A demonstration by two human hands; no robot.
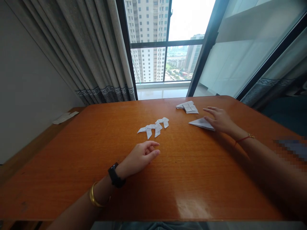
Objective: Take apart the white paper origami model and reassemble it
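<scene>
My left hand (141, 157) rests on or just above the table, fingers loosely bent and thumb apart from them, with nothing in it. A black watch and a gold bangle circle that arm. Just beyond it lie a larger folded white paper figure (151, 128) and a smaller one (163, 121). Over at the right, my right hand (219, 119) has its fingers stretched out above a pointed folded paper (201, 123). Its thumb side seems to touch the paper; whether it presses down is hard to tell. Behind that lies a stack of folded paper (188, 107).
The brown wooden table (72, 166) spans most of the view, its far edge near a window (165, 44). A grey curtain (96, 48) hangs at the left. Papers (65, 118) lie on a ledge past the table's left edge. A blurred patch (294, 148) covers something at right.
</scene>
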